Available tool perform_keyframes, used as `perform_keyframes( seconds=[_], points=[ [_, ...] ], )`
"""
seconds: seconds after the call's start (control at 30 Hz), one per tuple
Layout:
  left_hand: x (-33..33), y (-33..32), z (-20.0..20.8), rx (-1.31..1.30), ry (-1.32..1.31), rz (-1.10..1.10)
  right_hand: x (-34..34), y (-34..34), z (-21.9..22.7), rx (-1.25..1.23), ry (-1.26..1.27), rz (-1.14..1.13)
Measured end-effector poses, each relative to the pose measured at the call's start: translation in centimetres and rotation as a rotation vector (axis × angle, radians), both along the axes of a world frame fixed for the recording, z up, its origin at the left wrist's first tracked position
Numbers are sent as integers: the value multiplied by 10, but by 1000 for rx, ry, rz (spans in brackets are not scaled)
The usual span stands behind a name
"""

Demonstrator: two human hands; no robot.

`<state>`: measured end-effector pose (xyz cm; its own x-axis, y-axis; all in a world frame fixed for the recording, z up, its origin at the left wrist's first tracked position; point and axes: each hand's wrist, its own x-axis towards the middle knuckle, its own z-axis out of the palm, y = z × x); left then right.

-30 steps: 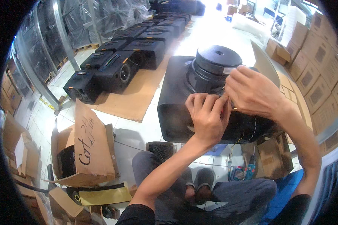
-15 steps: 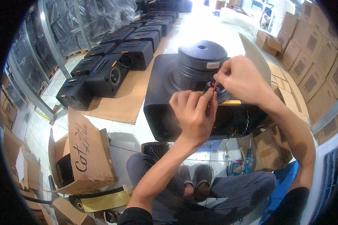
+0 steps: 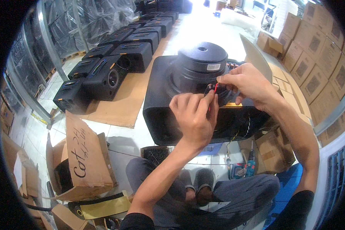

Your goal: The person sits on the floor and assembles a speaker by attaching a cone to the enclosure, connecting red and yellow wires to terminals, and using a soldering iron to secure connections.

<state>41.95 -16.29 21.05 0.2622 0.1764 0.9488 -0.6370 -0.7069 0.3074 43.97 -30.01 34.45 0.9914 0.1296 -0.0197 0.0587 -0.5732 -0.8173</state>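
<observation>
Slim red wire [image 3: 216, 88], axis seven to one o'clock, left hand [image 3: 195, 117] pinching low, right hand [image 3: 251, 83] pinching top, round black speaker driver [image 3: 201, 61] toward eleven, back upward, matte cabinet [image 3: 156, 96] beneath

Head-worn fisheye view, directed obliquely down and forward over the wearer's legs [image 3: 237, 199]; left hand [image 3: 195, 115] and right hand [image 3: 253, 85] near, mid-frame.

Left sleeve [image 3: 140, 221]: we wear it black, leaving our left forearm [image 3: 161, 184] bare
Right sleeve [image 3: 303, 207]: black as well, our right forearm [image 3: 295, 134] bare
Trousers [image 3: 237, 195]: ours are dark grey, softly creased
Slippers [image 3: 203, 180]: grey, rounded closed toes, pale edging at our bare feet [image 3: 204, 196]
</observation>
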Motion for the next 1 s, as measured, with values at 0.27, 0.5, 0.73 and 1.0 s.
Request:
perform_keyframes(
  seconds=[0.27, 0.5, 0.73, 1.0],
  points=[
    [2, -1, 0, -12, -10, 12, -3, -17, -7, -569, -1106, 389],
    [0, -2, 0, 1, 17, 24, 10, -21, -12, -860, -1422, 634],
    [1, -1, -1, 9, 23, 23, 11, -15, -22, -987, -1536, 513],
    [2, 0, -2, 18, 7, 7, 1, -9, -31, -1145, -1474, 387]
  ],
)
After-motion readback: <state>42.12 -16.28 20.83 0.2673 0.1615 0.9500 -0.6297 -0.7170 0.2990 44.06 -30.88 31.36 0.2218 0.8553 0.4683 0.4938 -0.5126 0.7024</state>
